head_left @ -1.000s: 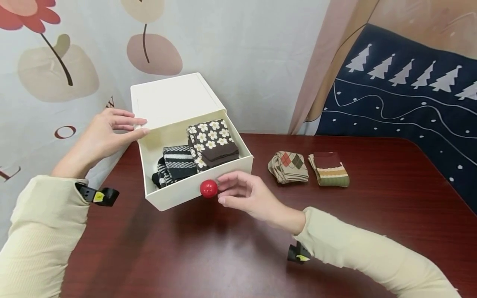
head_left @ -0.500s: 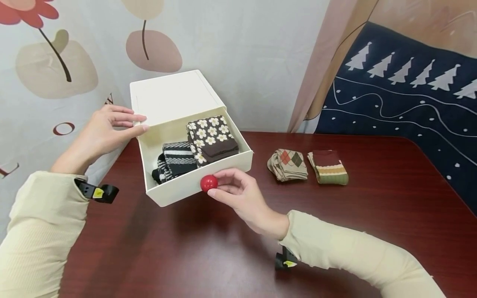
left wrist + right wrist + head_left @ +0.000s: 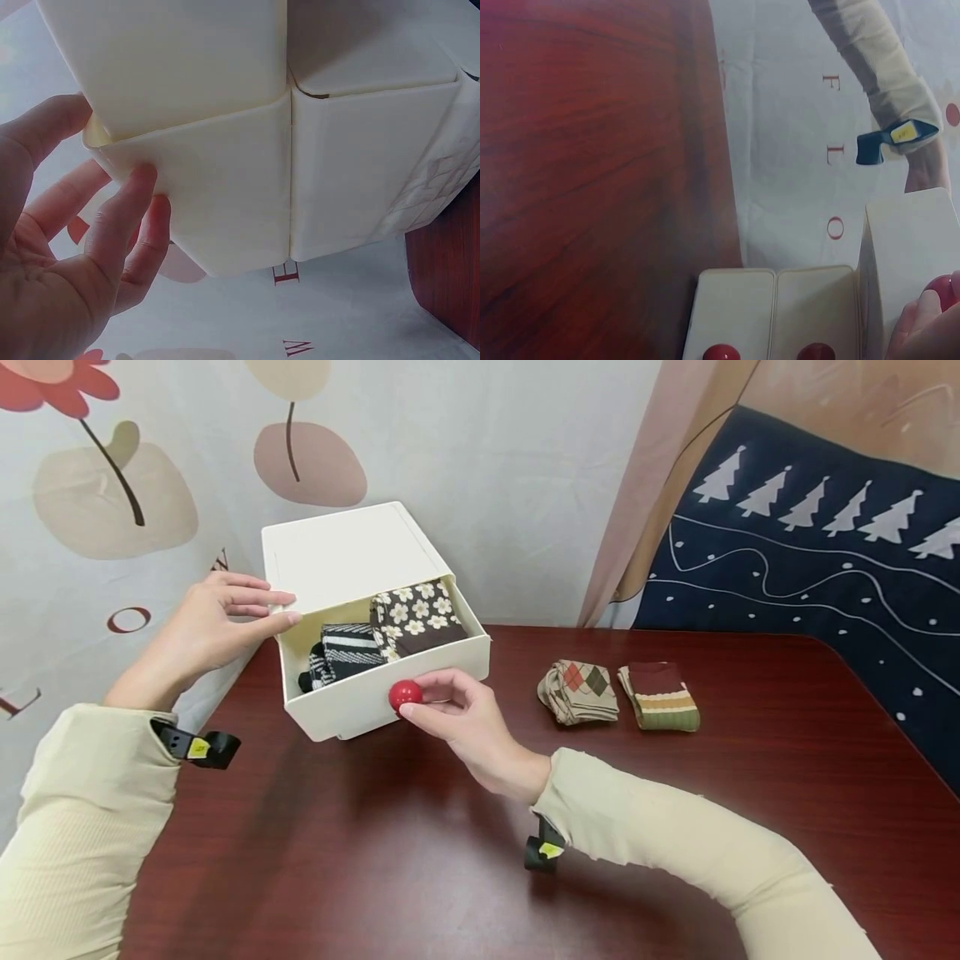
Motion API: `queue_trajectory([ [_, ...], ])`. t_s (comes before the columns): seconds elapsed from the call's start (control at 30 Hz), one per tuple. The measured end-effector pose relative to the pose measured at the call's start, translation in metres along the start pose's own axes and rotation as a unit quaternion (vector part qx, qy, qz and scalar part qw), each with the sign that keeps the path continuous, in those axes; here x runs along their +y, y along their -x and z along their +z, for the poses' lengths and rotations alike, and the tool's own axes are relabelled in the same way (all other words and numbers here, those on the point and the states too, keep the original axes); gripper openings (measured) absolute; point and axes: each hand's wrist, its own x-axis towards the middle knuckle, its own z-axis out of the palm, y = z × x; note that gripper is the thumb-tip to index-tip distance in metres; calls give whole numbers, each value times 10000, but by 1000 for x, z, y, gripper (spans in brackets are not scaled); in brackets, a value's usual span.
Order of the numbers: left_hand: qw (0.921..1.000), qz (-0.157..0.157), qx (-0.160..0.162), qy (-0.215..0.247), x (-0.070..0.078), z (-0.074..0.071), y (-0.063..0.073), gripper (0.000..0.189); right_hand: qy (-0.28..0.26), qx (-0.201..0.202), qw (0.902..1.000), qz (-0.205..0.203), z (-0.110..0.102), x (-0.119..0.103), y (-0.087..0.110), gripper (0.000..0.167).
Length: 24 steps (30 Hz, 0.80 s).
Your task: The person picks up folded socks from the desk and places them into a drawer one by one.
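A white drawer unit [image 3: 352, 552] stands at the back of the table with its top drawer [image 3: 352, 703] partly out. Inside lie folded black-and-white patterned socks [image 3: 350, 647] and dark brown daisy-print socks [image 3: 416, 620]. My right hand [image 3: 476, 727] pinches the round red knob [image 3: 406, 696] on the drawer's front between thumb and fingers. At the unit's upper left front edge, my left hand [image 3: 217, 622] rests with fairly straight fingers on the casing. The left wrist view shows its fingertips [image 3: 142, 180] against the white side wall.
Argyle socks [image 3: 579, 692] and striped maroon-and-green socks [image 3: 660, 697] lie folded on the dark red table [image 3: 450, 877], right of the unit. Two lower drawers with red knobs [image 3: 721, 352] appear closed in the right wrist view. A printed curtain [image 3: 517, 485] hangs close behind.
My right hand has closed its fingers on the red knob, and the drawer has slid partway inward, with its socks further under the casing. My left hand has stayed on the edge.
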Motion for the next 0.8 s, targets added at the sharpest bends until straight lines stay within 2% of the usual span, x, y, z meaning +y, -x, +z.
queue_trajectory([
  [0.33, 10000, 29, 54, 71, -1, 1, 0, 49, 224, 169, 9996, 25, 7, 0, -31, 30],
  [0.5, 9999, -36, 63, 72, 1, 0, 1, 51, 311, 400, 9986, 124, 11, -1, -48, 27],
  [0.67, 9999, -107, 14, 11, 4, -1, 1, 51, 814, 602, 9946, 243, 14, -2, -64, 24],
  [0.8, 9999, -117, -68, 27, 4, -2, 1, 52, 1020, 664, 9921, 302, 16, -2, -74, 24],
])
